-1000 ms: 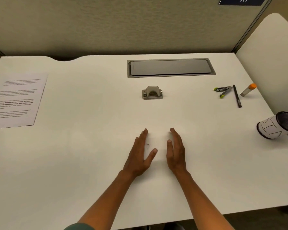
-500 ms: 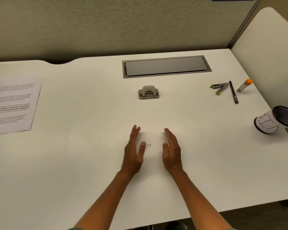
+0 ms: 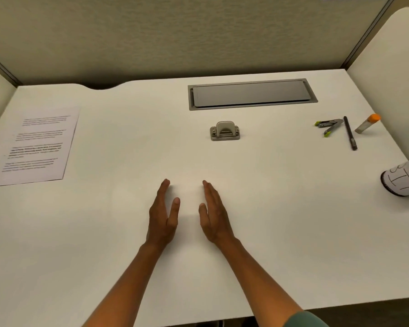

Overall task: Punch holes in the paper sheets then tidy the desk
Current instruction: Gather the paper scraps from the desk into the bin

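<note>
Both hands empty, fingers straight: left hand (image 3: 162,218), right hand (image 3: 214,215) edge-down on desk (image 3: 128,232), hole punch (image 3: 225,131) beyond, saw nothing held

Both hands, left (image 3: 162,218) and right (image 3: 214,215), have turned edge-on, palms facing.
</note>
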`<state>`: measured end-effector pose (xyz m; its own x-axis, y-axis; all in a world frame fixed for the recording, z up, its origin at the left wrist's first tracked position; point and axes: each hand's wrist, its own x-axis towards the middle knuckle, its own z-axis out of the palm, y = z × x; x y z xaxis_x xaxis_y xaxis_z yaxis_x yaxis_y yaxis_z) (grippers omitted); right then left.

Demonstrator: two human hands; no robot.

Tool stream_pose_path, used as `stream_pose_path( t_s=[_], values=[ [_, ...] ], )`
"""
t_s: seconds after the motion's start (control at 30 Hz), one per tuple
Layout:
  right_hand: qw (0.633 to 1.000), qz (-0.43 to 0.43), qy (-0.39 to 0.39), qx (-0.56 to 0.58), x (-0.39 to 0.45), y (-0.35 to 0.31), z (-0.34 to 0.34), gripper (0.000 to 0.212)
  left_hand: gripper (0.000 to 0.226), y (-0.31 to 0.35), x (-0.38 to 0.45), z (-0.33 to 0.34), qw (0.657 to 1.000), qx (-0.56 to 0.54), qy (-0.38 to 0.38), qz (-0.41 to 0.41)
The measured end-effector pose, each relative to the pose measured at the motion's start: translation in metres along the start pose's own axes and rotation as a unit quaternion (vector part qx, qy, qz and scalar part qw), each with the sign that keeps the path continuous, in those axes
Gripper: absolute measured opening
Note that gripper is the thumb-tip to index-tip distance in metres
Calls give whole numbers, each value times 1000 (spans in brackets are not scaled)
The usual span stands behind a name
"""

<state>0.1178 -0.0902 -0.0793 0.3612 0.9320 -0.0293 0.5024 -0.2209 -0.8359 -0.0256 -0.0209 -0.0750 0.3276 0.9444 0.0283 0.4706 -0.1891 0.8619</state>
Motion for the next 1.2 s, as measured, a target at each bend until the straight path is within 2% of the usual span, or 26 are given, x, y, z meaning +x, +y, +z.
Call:
stream_pose_path(
  t_s=[0.07,0.13,0.23,0.3,0.47,0.57,0.73,1.03,1.2],
  values=[
    [1000,10,11,23,1,-2,-6,60,61,0,0,1,1000,14,-16,0],
    [998,16,53,28,1,1,-20,58,61,1,0,4,999,27,-35,12],
    [992,10,122,-12,-1,21,-49,53,59,3,-3,12,993,68,-62,75],
    [990,-1,134,-49,-5,37,-65,50,57,3,-5,19,985,91,-78,126],
    [995,-37,41,-85,-11,56,-80,49,50,4,-7,36,966,131,-130,181],
    [991,-59,6,-119,-7,56,-83,51,46,6,-5,43,964,139,-134,184],
    [981,-48,-39,-181,4,50,-86,57,43,8,3,48,965,143,-140,170],
    [974,-59,-81,-201,20,45,-86,32,23,14,9,59,975,94,-122,161],
    [979,-56,-73,-179,25,41,-82,20,12,17,10,59,976,76,-116,167]
  ],
)
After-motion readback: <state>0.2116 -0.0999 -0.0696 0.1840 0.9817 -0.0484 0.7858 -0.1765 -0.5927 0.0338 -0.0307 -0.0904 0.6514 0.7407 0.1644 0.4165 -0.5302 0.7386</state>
